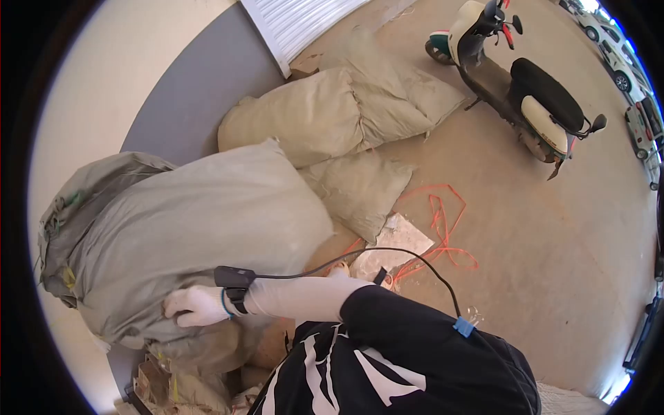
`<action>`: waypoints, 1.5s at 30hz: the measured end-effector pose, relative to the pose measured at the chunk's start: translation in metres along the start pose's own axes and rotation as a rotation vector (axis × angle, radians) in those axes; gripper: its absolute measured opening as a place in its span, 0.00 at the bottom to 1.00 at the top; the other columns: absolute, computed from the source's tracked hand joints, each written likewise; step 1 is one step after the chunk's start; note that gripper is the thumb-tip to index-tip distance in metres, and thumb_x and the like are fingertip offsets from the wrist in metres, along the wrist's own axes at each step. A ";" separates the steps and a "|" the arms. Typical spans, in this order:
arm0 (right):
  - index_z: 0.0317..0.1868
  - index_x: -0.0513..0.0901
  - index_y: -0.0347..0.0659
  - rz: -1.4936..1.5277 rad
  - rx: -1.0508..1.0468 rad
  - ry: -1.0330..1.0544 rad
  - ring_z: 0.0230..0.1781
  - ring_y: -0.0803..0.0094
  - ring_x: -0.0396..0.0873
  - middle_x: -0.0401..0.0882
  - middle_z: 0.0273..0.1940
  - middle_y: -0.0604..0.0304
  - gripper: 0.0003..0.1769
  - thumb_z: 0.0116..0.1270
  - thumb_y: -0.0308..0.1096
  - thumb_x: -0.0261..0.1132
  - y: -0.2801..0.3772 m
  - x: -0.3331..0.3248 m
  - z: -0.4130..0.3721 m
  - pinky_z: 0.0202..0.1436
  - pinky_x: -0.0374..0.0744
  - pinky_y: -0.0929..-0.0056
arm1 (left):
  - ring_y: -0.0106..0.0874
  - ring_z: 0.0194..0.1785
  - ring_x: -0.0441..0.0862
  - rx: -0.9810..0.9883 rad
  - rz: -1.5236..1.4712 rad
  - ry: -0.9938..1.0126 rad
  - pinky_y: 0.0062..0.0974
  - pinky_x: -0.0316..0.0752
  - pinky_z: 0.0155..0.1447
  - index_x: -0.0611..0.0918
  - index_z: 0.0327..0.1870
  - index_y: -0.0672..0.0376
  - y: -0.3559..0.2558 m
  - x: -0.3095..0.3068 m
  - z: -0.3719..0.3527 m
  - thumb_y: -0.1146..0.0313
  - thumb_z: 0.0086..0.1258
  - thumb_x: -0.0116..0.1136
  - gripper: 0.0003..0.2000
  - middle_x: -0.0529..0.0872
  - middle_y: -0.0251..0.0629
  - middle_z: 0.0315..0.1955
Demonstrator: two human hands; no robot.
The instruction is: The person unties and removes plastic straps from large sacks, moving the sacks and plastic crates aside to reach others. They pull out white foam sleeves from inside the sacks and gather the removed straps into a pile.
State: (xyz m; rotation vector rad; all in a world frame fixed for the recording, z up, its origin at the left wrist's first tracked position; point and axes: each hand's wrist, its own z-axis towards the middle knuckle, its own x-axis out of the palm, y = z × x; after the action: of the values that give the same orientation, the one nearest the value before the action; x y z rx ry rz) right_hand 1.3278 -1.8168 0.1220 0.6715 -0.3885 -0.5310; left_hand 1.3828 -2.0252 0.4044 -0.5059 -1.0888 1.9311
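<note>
My right hand, in a white knit glove, reaches across to the left. Its fingers are bent and closed on the loose, wrinkled fabric of a large grey-green woven sack. The sack is bulky and leans against the wall at the left. At my wrist sits a black strap with a small black device, and a black cable runs from it to a blue clip on my black sleeve. My left hand is out of view.
More full sacks lie behind, with a smaller sack in front. Orange strap tangles on the floor by a pale flat slab. A scooter stands back right. Torn packaging lies at lower left.
</note>
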 end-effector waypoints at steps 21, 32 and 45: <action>0.43 0.87 0.38 -1.038 1.303 -0.823 0.29 0.64 0.85 0.87 0.36 0.51 0.16 0.62 0.41 0.65 -0.084 -0.572 -0.317 0.35 0.82 0.70 | 0.12 0.20 0.67 -0.860 0.262 0.020 0.11 0.60 0.23 0.73 0.65 0.56 0.507 0.278 -0.094 0.55 0.78 0.48 0.21 0.85 0.41 0.50; 0.43 0.86 0.40 -1.311 1.248 -0.774 0.43 0.48 0.82 0.84 0.39 0.45 0.17 0.60 0.42 0.63 -0.367 -0.901 -0.351 0.47 0.78 0.59 | 0.14 0.23 0.72 -1.068 0.824 -0.169 0.08 0.55 0.18 0.75 0.61 0.57 0.632 0.305 -0.209 0.54 0.80 0.41 0.20 0.83 0.38 0.55; 0.47 0.79 0.34 -1.342 1.092 -0.856 0.40 0.52 0.80 0.81 0.37 0.47 0.22 0.51 0.34 0.71 -0.474 -0.971 -0.380 0.47 0.78 0.60 | 0.10 0.24 0.68 -0.900 0.997 -0.306 0.08 0.55 0.20 0.74 0.57 0.61 0.620 0.382 -0.282 0.60 0.79 0.44 0.16 0.84 0.37 0.48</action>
State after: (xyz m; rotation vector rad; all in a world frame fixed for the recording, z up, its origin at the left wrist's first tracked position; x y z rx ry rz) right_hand 0.5832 -1.3863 -0.6336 1.7670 -1.0555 -1.9793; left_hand 1.0651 -1.7369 -0.2472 -1.4953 -2.2067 2.2582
